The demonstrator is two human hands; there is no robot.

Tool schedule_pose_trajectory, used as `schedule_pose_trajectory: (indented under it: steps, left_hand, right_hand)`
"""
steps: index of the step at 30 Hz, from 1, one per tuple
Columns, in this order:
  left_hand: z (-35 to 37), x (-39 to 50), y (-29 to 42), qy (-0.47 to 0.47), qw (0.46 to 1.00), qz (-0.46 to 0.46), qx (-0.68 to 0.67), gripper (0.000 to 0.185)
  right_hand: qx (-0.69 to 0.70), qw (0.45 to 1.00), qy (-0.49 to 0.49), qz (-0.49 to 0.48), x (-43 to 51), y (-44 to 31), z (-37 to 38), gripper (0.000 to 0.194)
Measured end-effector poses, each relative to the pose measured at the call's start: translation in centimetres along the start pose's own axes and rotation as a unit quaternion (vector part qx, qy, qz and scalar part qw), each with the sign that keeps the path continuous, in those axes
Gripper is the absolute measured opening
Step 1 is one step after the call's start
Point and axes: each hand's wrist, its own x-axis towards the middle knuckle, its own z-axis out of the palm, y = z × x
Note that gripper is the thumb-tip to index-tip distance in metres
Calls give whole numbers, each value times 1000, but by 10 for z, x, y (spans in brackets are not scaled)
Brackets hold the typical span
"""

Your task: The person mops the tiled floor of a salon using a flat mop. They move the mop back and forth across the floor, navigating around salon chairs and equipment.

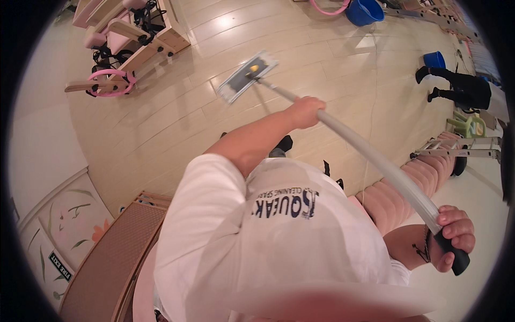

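Observation:
A flat mop with a grey pole (362, 147) slants across the view, from the upper middle to the lower right. My left hand (307, 112) is closed around the pole's lower part. At the upper end, my right hand (454, 237) holds the pole beside its black end grip (460, 261). The rectangular mop head (247, 76), grey with a yellow piece at its joint, is slightly blurred over the pale plank floor (161, 120). One of my dark shoes (285, 143) shows below my left forearm.
Wooden exercise equipment (141, 52) with pink pads and a pink ring (130, 82) stands upper left. Blue buckets (364, 12) (434, 59) and a person in black trousers (466, 86) are farther off. A stepladder (462, 147) stands by a pink padded seat (406, 185). A cable (375, 80) crosses the floor.

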Motion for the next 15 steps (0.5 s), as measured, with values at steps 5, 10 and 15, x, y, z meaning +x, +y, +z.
schedule_pose_trajectory:
  steps: [5,10,15]
  left_hand:
    - [46,104,2,-49,998,24,-19,13]
    - [52,138,-7,9,999,19,-36,6]
    - [19,106,4,-12,999,35,-25,8]
  right_hand:
    - [-112,993,21,-34,-18,8,-8,30]
    - [-177,984,34,-7,-19,33,11,27]
    - [-94,990,100,40,-2,10,-15,29]
